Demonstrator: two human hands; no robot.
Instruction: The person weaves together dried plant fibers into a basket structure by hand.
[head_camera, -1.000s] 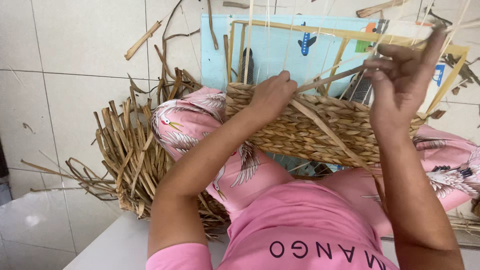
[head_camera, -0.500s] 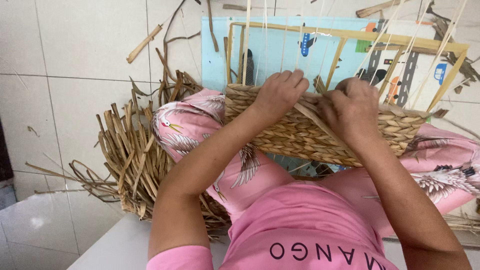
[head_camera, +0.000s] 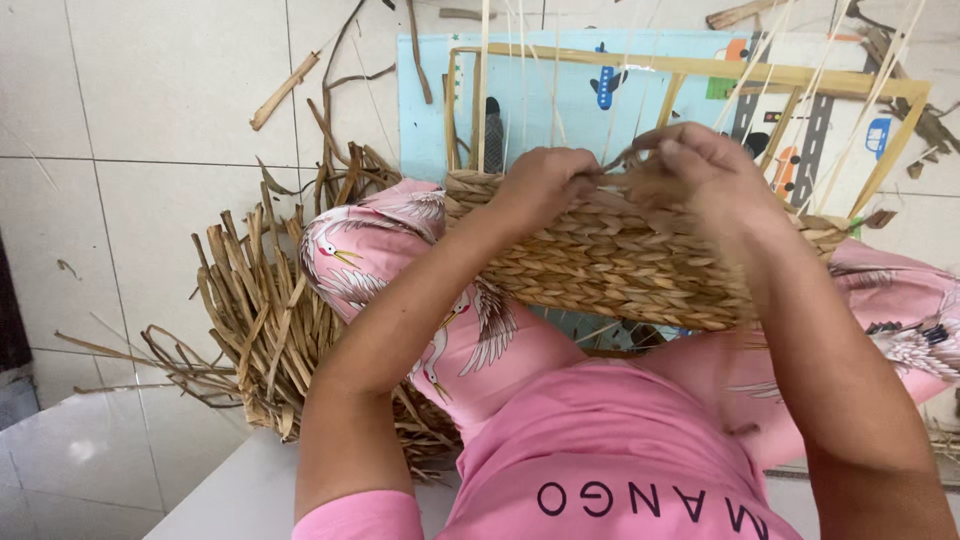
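Since the earlier frame, both hands have been drawn closer together at the top edge of the woven straw panel (head_camera: 620, 265), which is stretched across the lap on a wooden frame (head_camera: 700, 68), long axis running left to right. Right hand (head_camera: 700, 175) is pinched on a dry strand (head_camera: 625, 158) at the rim; left hand (head_camera: 545, 185) is pressed clenched just beside it, equally near. Loose straw bundle (head_camera: 265, 320) is heaped on the floor, left of the knee; no containers are seen.
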